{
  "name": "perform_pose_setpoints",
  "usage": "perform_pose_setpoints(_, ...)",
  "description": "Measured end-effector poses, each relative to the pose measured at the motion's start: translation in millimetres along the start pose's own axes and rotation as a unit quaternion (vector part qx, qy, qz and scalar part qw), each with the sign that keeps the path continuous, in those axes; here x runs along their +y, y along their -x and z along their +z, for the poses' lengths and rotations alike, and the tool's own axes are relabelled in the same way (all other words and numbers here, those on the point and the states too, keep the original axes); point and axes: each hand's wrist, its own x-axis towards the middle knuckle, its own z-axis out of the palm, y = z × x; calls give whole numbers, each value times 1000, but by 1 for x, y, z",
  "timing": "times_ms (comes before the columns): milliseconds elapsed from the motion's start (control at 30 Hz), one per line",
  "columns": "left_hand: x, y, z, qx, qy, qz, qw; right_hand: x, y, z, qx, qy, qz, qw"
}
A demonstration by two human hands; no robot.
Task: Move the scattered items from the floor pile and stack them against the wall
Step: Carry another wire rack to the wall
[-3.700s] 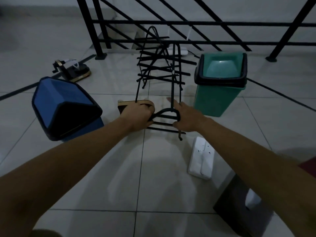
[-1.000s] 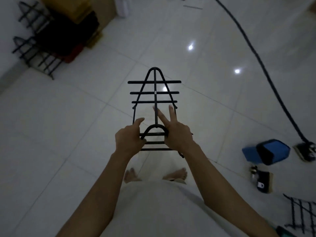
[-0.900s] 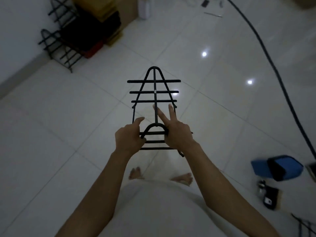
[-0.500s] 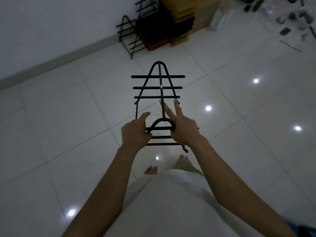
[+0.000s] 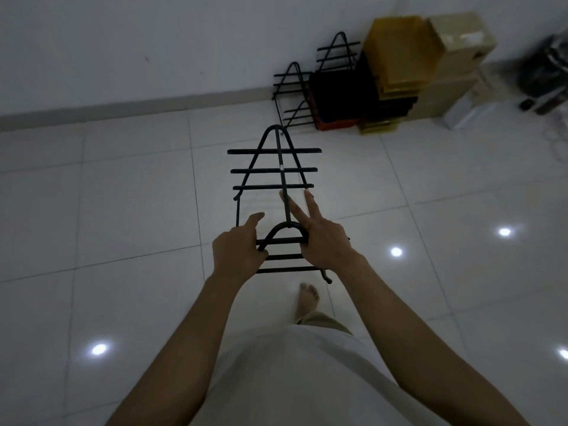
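- The person is holding a black metal wire rack (image 5: 275,179) out in front of the body, clear of the white tiled floor (image 5: 123,210), its arched far end pointing toward the wall (image 5: 123,41).
- The left hand (image 5: 236,253) is gripping the rack's near-left side, fingers curled round the crossbars, index finger partly extended.
- The right hand (image 5: 322,241) is gripping the near arched end; index and middle fingers are lying straight on either side of the centre bar, the others curling round the frame.
- One bare foot (image 5: 307,298) is showing on the tiles below the rack.
- Far right, against the wall, more black wire racks (image 5: 295,90) are standing beside a stack of black crates (image 5: 341,96) with a red edge at the bottom.
- Yellow crates (image 5: 399,53) and a cardboard box (image 5: 461,41) are sitting just right of those.
- Dark clutter is lying at the far-right edge, too blurred to identify.
- Bright light spots are reflecting on the tiles.
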Motion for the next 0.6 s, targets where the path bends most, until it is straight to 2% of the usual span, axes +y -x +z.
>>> perform_pose_setpoints(300,61,-95,-8,38,-18,-52,998,80,-91,-62,-5,15,-78,997)
perform_pose_setpoints(600,36,-211,-32,25,-27,-102,994,94,-225,-80,-26,-2,-115,993)
